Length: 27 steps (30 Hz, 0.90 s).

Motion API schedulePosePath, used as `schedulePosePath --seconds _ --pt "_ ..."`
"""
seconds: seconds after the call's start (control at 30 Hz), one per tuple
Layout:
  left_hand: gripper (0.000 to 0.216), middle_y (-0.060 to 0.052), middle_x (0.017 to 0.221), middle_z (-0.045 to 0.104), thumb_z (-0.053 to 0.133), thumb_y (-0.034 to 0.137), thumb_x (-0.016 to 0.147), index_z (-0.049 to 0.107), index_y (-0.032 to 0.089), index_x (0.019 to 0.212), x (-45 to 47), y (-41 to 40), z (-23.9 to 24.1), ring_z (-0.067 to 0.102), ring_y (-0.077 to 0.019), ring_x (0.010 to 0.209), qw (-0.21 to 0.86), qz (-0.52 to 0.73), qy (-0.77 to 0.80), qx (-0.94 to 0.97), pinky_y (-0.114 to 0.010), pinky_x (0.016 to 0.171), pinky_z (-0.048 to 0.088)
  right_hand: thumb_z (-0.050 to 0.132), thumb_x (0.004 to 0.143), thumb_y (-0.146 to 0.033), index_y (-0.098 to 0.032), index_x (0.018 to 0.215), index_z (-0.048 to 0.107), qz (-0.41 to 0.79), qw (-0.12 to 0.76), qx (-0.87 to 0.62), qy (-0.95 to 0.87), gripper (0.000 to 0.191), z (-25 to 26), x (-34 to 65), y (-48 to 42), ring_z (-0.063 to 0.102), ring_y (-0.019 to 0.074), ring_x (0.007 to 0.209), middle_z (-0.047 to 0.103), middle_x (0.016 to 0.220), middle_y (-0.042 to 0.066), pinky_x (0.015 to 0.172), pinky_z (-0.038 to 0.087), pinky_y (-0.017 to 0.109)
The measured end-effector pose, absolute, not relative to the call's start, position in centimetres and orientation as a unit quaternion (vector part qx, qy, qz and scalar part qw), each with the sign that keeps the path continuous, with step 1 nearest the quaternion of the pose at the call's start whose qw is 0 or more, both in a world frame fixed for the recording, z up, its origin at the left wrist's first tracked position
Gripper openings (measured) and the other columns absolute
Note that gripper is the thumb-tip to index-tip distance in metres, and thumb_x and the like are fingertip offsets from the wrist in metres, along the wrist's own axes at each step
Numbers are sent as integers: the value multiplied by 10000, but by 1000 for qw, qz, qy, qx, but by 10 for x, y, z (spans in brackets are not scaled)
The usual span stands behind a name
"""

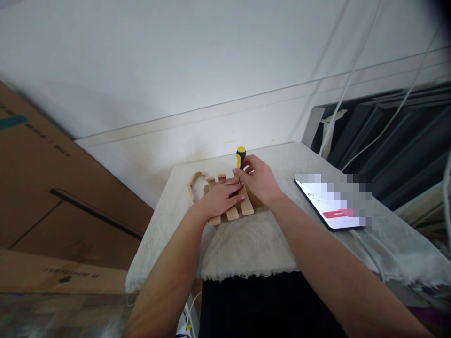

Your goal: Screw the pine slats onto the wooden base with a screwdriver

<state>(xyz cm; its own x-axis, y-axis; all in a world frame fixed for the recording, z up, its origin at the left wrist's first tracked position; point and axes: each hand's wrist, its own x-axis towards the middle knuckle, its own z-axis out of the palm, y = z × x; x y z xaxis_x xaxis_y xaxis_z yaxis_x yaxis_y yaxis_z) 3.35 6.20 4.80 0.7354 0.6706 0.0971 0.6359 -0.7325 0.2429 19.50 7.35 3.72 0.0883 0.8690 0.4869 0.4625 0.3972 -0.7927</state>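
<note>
Fingers of my right hand (258, 177) are closed around a short yellow-and-black screwdriver (241, 153). The tool stands upright, its tip down at the slatted wooden piece (248, 204); whether a screw sits under the tip is too small to tell. My left hand (222, 197) lies flat across the slats with its fingers stretched out, pressing on the wood. Several light slats run crosswise, partly covered by that hand. To the left of it, a curved wooden part (192, 185) rests on the cloth.
A pale fringed cloth (246, 253) covers the table. Right of my hands lies a phone (327, 206) with a lit screen and a cable. A wall rises behind, a big cardboard box (70, 188) stands at the left, and dark panels (394, 131) lean at the right.
</note>
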Motion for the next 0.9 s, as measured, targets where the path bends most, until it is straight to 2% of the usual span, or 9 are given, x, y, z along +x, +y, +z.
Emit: schedulePosePath --seconds 0.17,0.5,0.9 --pt "414 -95 1468 477 431 380 976 575 173 1306 34 63 47 446 -206 1353 99 86 353 926 -387 1168 312 636 780 -368 -190 939 595 170 530 -518 -649 242 36 196 74 589 165 675 681 893 62 684 486 341" --pt "440 -110 1452 492 421 386 980 557 147 1324 33 62 47 434 -205 1360 95 94 351 927 -371 1163 323 622 802 -359 -180 943 585 238 530 -529 -619 231 44 195 68 641 172 661 700 849 64 626 488 319" --pt "473 -116 1451 491 408 405 980 495 156 1373 32 64 45 431 -214 1362 86 93 351 928 -387 1155 329 648 777 -374 -197 921 575 238 538 -524 -615 239 42 195 70 644 169 642 706 868 55 614 494 321"
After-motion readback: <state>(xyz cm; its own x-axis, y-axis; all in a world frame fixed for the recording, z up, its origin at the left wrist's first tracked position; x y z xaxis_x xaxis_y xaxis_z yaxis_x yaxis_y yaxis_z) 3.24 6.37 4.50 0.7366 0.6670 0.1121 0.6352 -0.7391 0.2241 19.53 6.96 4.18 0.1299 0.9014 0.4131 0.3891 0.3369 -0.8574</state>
